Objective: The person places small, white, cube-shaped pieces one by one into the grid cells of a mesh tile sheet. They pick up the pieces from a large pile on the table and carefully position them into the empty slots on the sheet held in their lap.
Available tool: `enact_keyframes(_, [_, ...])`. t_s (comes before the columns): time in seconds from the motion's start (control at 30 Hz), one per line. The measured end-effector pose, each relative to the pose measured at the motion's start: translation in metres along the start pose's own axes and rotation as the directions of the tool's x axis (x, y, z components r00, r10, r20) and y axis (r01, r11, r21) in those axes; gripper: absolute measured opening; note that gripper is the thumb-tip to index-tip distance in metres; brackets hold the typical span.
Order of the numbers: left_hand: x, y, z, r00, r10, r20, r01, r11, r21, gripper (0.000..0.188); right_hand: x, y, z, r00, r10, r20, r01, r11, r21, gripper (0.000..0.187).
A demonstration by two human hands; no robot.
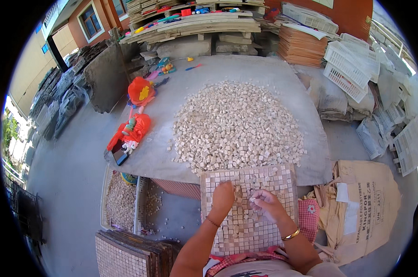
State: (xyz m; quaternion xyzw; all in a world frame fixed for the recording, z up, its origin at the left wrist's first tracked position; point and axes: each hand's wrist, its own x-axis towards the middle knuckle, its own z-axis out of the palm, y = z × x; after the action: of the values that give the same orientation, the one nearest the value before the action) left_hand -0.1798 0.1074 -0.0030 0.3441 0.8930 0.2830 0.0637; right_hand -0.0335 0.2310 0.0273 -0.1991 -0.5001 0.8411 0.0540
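Observation:
A square mosaic board [288, 231] with a wooden rim and a grid of small pale stone cubes rests in front of me, its far edge against the table. Over its left half my left hand [223, 198] is closed, knuckles up, and whatever its fingers hold is hidden. My right hand [267, 204] hovers over the middle right, thumb and fingers drawn together near some loose cubes; what is in them is too small to make out. Several loose cubes lie on top of the grid. Just beyond the board spreads a large heap of stone cubes [236, 124].
The heap lies on a grey-covered table [310, 138]. Orange bags [140, 91], toys and a phone [120, 156] sit along its left side. A white crate [140, 203] of cubes and stacked mosaic boards [121, 256] stand lower left. Brown sacks [375, 203] lie right; white crates [349, 64] beyond.

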Motion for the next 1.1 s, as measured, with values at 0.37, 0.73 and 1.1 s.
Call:
enact_keyframes(0.37, [-0.031,0.003,-0.055,0.921,-0.190,0.340,0.389,0.461,-0.798,0.018,0.011,0.006,0.035,0.910,-0.372,0.185,0.263,0.172,-0.949,0.023])
enact_keyframes(0.73, [-0.084,-0.018,-0.030,0.929,-0.118,0.351,0.273,-0.421,-0.865,0.016,0.019,0.014,0.041,0.904,-0.371,0.211,0.270,0.114,-0.956,0.026])
enact_keyframes(1.1, [-0.089,-0.009,-0.042,0.903,-0.331,0.274,0.361,0.241,-0.901,0.008,0.021,0.016,0.033,0.886,-0.374,0.273,0.316,0.058,-0.947,0.013])
